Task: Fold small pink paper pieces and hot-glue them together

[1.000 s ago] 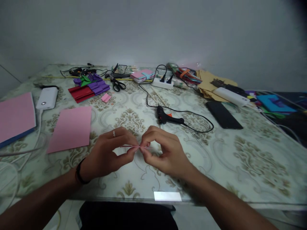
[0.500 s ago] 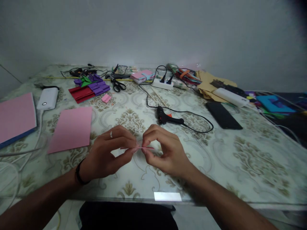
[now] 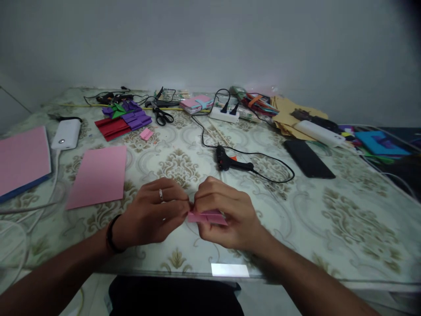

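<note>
Folded pink strip (image 3: 208, 217): held up between both hands over the table (image 3: 302, 215), near the middle of its near edge; height above the surface can't be told. Right hand (image 3: 226, 213): fingers gripping the strip, thumb below, others above. Left hand (image 3: 161, 213): fingers closed on the left end, firmness unclear. Likely risks: uneven pressure from the two pinches could skew the crease or crumple the paper; pulling the hands apart could tear it; a slack pinch could drop it, perhaps off the near edge. Further out, a black glue gun (image 3: 233, 163) lies beyond the right hand, toward the far edge; a careless reach could knock it or snag its cord. Pink sheet (image 3: 98, 175) lies toward the left edge; the left forearm could crease it.
</note>
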Motion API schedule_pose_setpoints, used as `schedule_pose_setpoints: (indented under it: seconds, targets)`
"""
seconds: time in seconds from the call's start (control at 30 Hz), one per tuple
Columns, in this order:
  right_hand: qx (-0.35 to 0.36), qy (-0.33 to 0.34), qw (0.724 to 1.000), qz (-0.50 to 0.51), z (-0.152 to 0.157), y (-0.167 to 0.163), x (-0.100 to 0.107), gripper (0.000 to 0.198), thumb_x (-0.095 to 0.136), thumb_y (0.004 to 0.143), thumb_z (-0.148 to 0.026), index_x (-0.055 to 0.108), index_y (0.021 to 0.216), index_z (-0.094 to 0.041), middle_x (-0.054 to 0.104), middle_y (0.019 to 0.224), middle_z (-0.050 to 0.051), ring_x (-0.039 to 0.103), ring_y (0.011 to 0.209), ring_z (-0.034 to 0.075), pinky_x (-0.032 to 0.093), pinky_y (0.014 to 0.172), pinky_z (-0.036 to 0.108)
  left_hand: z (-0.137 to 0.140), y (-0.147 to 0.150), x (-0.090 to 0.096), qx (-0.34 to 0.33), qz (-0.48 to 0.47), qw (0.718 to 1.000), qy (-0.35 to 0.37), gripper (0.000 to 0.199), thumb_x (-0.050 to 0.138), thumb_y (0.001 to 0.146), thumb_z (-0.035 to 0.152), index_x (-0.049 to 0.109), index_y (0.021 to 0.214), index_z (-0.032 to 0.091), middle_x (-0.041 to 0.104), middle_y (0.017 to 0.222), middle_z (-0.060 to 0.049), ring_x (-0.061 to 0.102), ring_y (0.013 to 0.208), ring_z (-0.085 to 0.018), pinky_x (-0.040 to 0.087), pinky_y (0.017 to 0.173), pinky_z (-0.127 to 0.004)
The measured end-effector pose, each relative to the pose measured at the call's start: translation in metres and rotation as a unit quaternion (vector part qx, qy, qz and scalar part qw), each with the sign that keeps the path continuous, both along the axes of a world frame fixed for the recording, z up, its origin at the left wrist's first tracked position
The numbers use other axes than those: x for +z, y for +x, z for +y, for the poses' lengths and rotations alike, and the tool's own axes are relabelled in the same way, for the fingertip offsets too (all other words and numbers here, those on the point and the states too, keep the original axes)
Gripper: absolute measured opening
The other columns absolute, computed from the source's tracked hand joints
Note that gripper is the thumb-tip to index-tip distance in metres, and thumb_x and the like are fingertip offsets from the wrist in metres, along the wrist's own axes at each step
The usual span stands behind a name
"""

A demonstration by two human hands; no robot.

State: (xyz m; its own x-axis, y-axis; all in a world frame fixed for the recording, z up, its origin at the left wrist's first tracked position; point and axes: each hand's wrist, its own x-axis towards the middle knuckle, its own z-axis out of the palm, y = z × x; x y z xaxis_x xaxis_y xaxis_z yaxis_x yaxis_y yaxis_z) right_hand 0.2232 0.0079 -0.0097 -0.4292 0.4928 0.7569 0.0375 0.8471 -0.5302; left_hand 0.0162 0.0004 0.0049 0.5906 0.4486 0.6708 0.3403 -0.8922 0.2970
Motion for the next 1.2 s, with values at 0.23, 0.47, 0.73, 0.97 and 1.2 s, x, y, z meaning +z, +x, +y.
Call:
schedule_pose_setpoints:
  seconds: [0.23, 0.47, 0.73, 0.97, 1.2]
  targets:
    - [-0.01, -0.011, 1.0, 0.011, -0.002, 0.003, 0.004, 0.024, 0.065, 0.077, -0.003, 0.062, 0.089, -0.024, 0.064, 0.076, 0.001, 0.059, 0.069, 0.017, 0.052, 0.065, 0.034, 0.002, -0.007, 0.003, -0.036, -0.008, 0.999, -0.023, 0.015, 0.062, 0.091, 0.005, 0.067, 0.094, 0.019, 0.076, 0.084, -0.006, 0.07, 0.078, -0.02, 0.061, 0.074, -0.035]
    - [-0.027, -0.053, 0.998, -0.001, 0.0, 0.01, 0.007, 0.021, 0.067, 0.079, -0.004, 0.061, 0.086, -0.022, 0.061, 0.076, 0.001, 0.058, 0.07, 0.017, 0.049, 0.064, 0.032, 0.003, -0.009, 0.01, -0.032, -0.028, 0.994, -0.097, 0.015, 0.063, 0.094, 0.009, 0.069, 0.092, 0.022, 0.075, 0.08, -0.005, 0.069, 0.074, -0.02, 0.058, 0.069, -0.034]
    - [-0.032, -0.115, 0.993, 0.011, 0.01, 0.021, 0.003, 0.021, 0.066, 0.079, -0.004, 0.06, 0.08, -0.023, 0.059, 0.073, -0.001, 0.055, 0.068, 0.016, 0.045, 0.064, 0.033, 0.005, -0.018, 0.005, 0.034, -0.09, 0.982, -0.161, 0.009, 0.068, 0.094, 0.015, 0.066, 0.089, 0.022, 0.07, 0.082, -0.002, 0.065, 0.073, -0.016, 0.053, 0.065, -0.029]
    - [-0.061, -0.156, 0.985, 0.039, 0.011, 0.018, -0.006, 0.039, 0.075, 0.085, -0.012, 0.061, 0.118, -0.026, 0.06, 0.085, -0.002, 0.055, 0.069, 0.013, 0.05, 0.068, 0.03, 0.006, -0.01, 0.0, 0.123, -0.071, 0.989, -0.05, 0.013, 0.068, 0.091, 0.009, 0.063, 0.09, 0.021, 0.07, 0.082, 0.0, 0.067, 0.073, -0.013, 0.055, 0.066, -0.025]
    - [-0.069, -0.056, 0.996, 0.001, 0.006, 0.015, -0.005, 0.023, 0.068, 0.088, -0.005, 0.072, 0.099, -0.025, 0.072, 0.078, 0.0, 0.064, 0.065, 0.015, 0.05, 0.061, 0.03, 0.004, -0.01, -0.005, 0.047, -0.105, 0.987, -0.116, 0.028, 0.069, 0.088, 0.003, 0.067, 0.108, 0.023, 0.069, 0.105, -0.005, 0.069, 0.101, -0.018, 0.059, 0.091, -0.034]
